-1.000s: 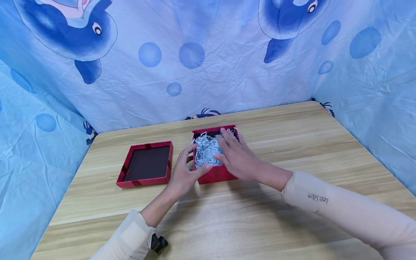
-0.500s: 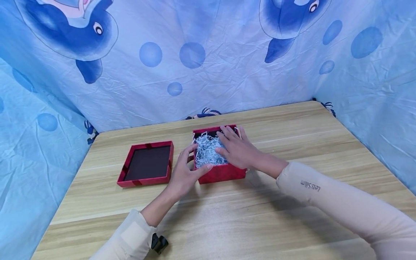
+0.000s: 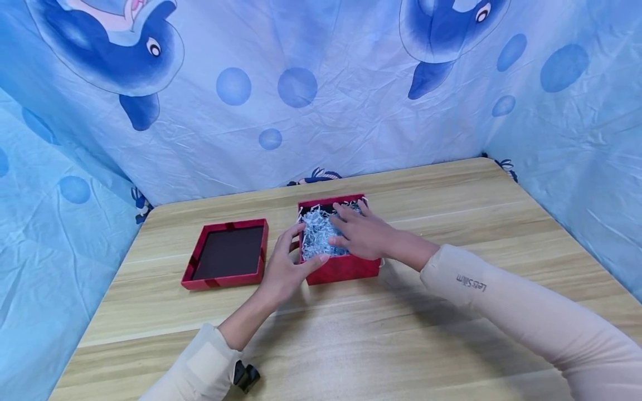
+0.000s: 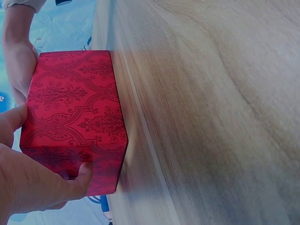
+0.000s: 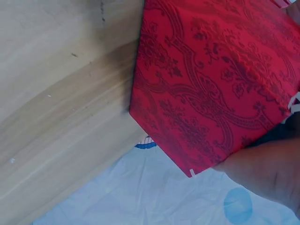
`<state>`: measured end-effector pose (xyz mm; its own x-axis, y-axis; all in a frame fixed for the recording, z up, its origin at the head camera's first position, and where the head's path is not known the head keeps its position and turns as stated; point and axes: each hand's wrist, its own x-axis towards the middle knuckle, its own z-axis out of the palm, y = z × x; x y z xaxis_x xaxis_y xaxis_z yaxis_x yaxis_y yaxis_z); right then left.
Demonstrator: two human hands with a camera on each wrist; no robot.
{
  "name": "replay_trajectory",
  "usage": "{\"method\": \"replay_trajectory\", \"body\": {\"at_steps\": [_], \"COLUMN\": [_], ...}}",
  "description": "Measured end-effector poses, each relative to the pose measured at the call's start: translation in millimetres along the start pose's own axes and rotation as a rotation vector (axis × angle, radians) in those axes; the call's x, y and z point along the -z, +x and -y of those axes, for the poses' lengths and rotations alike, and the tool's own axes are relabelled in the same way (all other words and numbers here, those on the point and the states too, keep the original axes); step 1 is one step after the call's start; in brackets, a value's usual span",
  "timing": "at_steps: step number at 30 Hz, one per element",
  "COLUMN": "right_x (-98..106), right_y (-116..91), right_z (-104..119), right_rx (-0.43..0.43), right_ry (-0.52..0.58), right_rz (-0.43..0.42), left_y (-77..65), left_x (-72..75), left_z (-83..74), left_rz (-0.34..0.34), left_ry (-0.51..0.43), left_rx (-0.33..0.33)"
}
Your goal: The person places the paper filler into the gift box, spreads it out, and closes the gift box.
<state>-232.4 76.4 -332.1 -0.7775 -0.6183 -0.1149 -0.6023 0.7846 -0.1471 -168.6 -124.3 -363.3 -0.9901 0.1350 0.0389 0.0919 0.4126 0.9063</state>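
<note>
An uncovered red patterned gift box point(image 3: 346, 270) stands on the table, filled with pale blue shredded paper point(image 3: 315, 229). My left hand point(image 3: 284, 268) holds the box at its near left corner, thumb by the front rim and fingers along the left side. In the left wrist view those fingers point(image 4: 83, 179) lie against the patterned side point(image 4: 75, 101). Over the right part of the filling, my right hand point(image 3: 366, 234) lies palm down with spread fingers, touching the shreds. Part of that hand point(image 5: 267, 171) shows past the box edge in the right wrist view.
The red box lid point(image 3: 220, 282) lies upturned on the left, its dark inside facing up. Both rest on a wooden table point(image 3: 381, 345). A blue dolphin-print cloth point(image 3: 351, 122) hangs behind the table's far edge and at the sides.
My right hand has shifted slightly left and lifted off the box's right rim, uncovering more of the front right corner. The left hand and the lid stay put.
</note>
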Motion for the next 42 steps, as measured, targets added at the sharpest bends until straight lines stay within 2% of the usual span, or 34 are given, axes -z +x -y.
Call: {"method": "replay_trajectory", "body": {"at_steps": [4,13,18,24,28,31,37,42], "right_x": [3.8,8.5,7.7,-11.0,-27.1,-31.1,-28.5,-18.4], "right_y": [2.7,12.4,20.9,40.4,50.2,53.2,56.1,51.2], "right_z": [0.7,3.1,4.5,-3.4,-14.3,-18.3,-17.3,-9.2], "right_rx": [0.026,0.035,0.037,0.029,0.044,0.051,0.056,0.038], "right_ry": [-0.005,-0.037,-0.073,-0.024,0.027,0.034,0.042,0.065], "right_rz": [0.062,0.203,0.285,0.393,0.417,0.433,0.440,0.433], "left_y": [-0.6,-1.2,-1.7,-2.1,-1.6,-0.7,0.4,0.1], "left_x": [-0.2,0.1,0.0,-1.6,-3.2,-3.7,-1.6,-1.4], "left_z": [0.1,-1.1,-1.4,-2.1,-3.3,-4.3,-5.4,-3.2], "left_rz": [-0.001,0.003,0.005,0.001,0.002,0.005,0.002,-0.003], "left_ry": [0.004,-0.013,-0.011,-0.006,-0.013,-0.023,-0.021,-0.017], "left_rx": [0.002,0.024,0.014,0.016,0.019,0.020,0.023,0.036]}}
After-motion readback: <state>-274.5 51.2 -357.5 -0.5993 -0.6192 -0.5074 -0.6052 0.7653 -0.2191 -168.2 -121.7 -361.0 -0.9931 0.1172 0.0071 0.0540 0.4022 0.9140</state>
